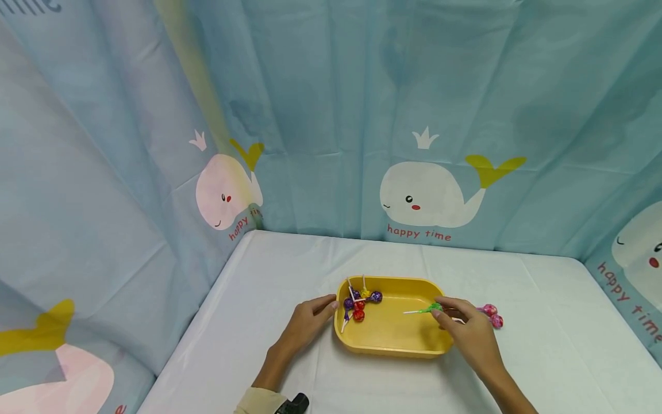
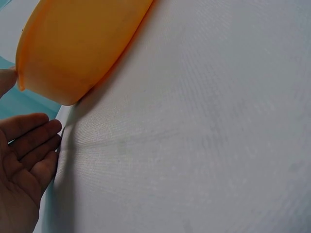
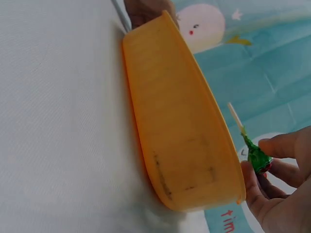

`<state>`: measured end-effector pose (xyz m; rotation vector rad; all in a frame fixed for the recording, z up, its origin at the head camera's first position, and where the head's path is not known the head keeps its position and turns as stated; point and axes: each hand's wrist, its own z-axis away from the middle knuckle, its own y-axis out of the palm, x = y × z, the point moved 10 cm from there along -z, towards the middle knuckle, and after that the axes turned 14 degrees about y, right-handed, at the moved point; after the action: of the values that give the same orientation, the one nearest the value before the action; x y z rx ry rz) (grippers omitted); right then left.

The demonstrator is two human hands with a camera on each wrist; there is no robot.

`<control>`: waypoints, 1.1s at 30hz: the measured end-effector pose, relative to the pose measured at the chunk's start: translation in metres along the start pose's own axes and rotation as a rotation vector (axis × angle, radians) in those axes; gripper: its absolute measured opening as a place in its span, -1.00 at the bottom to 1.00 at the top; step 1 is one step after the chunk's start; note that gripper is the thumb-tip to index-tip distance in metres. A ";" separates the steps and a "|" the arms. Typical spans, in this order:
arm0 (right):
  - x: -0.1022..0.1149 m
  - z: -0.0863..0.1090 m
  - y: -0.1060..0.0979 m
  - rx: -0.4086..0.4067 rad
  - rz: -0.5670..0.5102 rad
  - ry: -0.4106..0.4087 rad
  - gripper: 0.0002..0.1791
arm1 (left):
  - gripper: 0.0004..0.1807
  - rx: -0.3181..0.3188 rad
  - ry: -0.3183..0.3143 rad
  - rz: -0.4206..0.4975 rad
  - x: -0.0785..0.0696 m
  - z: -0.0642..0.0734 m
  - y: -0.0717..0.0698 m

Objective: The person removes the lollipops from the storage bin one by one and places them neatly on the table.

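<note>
A yellow tray (image 1: pixel 390 334) stands on the white-covered table. Over its right part, my right hand (image 1: pixel 472 332) pinches a green-wrapped lollipop (image 1: pixel 435 307), whose white stick points left. In the right wrist view, thumb and fingertips hold the green lollipop (image 3: pixel 258 158) by its candy end, just above the rim. My left hand (image 1: pixel 304 326) touches the tray's left end. In the left wrist view, the thumb (image 2: pixel 6 80) meets the rim and the other fingers lie fairly straight. Several lollipops, purple (image 1: pixel 376 296), red (image 1: pixel 359 315) and yellow (image 1: pixel 365 292), lie at the tray's left end.
Pink lollipops (image 1: pixel 496 321) lie on the table right of the tray, partly hidden by my right hand. A blue curtain (image 1: pixel 320 115) printed with whales hangs behind and beside the table (image 1: pixel 279 270). A black device (image 1: pixel 295 403) sits by my left sleeve (image 1: pixel 257 401).
</note>
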<state>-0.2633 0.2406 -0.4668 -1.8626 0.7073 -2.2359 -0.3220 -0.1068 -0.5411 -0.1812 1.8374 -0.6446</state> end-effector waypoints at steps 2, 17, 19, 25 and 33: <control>-0.002 0.000 -0.003 -0.009 -0.008 0.003 -0.57 | -0.30 0.000 -0.002 0.000 0.001 0.000 0.000; -0.022 0.003 -0.025 -0.055 0.020 0.068 -0.54 | -0.32 -0.007 0.003 -0.003 0.000 0.000 0.000; -0.024 0.004 -0.028 -0.061 0.010 0.062 -0.55 | -0.32 -0.006 0.004 -0.005 0.000 0.000 0.000; -0.030 0.006 -0.036 -0.084 0.027 0.060 -0.55 | -0.33 -0.005 -0.001 -0.001 0.001 0.000 0.000; -0.039 0.005 -0.046 -0.101 0.008 0.084 -0.53 | -0.32 -0.005 0.004 0.000 0.000 0.000 -0.001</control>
<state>-0.2416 0.2949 -0.4808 -1.8142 0.8552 -2.3265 -0.3217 -0.1074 -0.5407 -0.1836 1.8430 -0.6408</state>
